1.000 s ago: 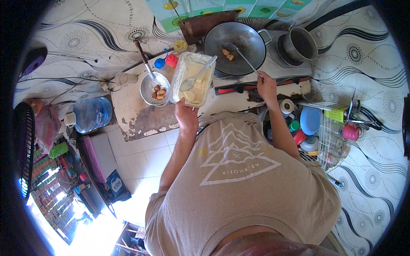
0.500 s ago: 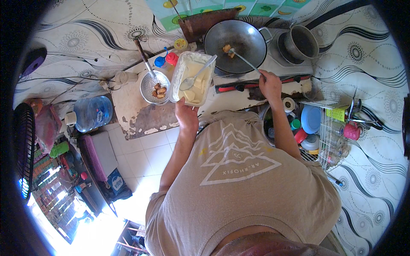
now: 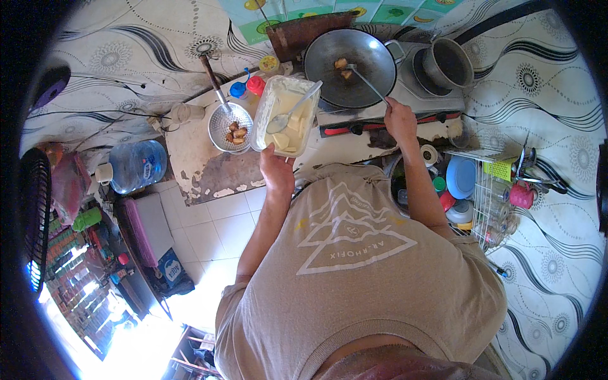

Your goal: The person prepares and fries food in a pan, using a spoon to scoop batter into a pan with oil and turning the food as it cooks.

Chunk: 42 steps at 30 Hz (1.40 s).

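Note:
My left hand [image 3: 277, 170] grips the near end of a whitish rectangular plastic tub [image 3: 260, 117], thumb over its rim. Pale batter-like liquid and several pale chunks [image 3: 279, 140] lie in the tub, with a metal spoon [image 3: 278, 122] resting across it. In my right hand [image 3: 400, 120] is the handle of a metal spatula [image 3: 367, 81]. Its head reaches into a dark wok [image 3: 380, 63] on the stove, touching browned fried pieces [image 3: 342, 64]. To the left of the tub, a perforated metal strainer [image 3: 218, 120] holds several browned pieces [image 3: 237, 133].
Right of the wok, a saucepan [image 3: 447, 62] sits on the other burner of the stove [image 3: 437, 103]. Behind the tub stand bottles with a blue cap [image 3: 237, 90] and a red cap [image 3: 256, 85]. A dish rack [image 3: 484, 202] is at my right, a large water bottle [image 3: 136, 167] at far left.
The spatula head has shifted slightly right and toward me within the wok. The browned pieces there have separated a little. My left hand and the tub stay in place.

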Motion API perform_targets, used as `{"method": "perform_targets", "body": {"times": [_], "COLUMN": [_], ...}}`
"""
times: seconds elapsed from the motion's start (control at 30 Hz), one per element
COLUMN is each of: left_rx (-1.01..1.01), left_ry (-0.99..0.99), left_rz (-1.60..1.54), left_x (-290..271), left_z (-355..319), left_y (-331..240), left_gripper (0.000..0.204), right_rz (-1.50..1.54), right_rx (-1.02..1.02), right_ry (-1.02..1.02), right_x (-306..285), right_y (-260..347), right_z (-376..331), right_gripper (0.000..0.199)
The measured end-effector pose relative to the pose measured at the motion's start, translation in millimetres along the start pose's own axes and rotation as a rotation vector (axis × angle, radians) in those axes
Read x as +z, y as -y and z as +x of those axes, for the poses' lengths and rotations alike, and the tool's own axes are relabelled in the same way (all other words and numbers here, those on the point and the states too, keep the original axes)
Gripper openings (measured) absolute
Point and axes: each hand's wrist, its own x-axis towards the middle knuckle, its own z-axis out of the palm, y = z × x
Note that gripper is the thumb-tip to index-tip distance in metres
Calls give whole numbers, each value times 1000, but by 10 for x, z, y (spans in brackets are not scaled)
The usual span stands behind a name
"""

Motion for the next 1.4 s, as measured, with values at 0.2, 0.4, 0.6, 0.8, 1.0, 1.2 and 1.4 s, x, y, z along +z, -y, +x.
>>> {"method": "perform_targets", "body": {"times": [0.2,0.4,0.6,0.8,1.0,1.2,1.4], "left_rx": [4,-16,-22,-6,-1,-10,7], "left_ry": [21,5,32,1,-3,-22,-1], "left_rz": [-4,0,29,33,-20,-8,2], "left_x": [-3,30,20,52,-10,18,46], "left_z": [2,-7,26,9,11,21,-3], "left_y": [-2,-9,15,7,-13,-13,-33], "left_gripper": [54,53,54,54,53,52,51], "right_rz": [-99,-147,-100,1,26,-77,-70], "right_rx": [8,-69,-36,14,-15,-22,25], "right_ry": [38,66,121,178,-29,-18,0], "right_x": [-114,-98,-72,20,-20,65,117], "right_y": [38,30,-88,-344,-121,90,96], "right_z": [124,246,382,459,193,13,-8], "right_gripper": [26,27,27,28,26,26,27]}}
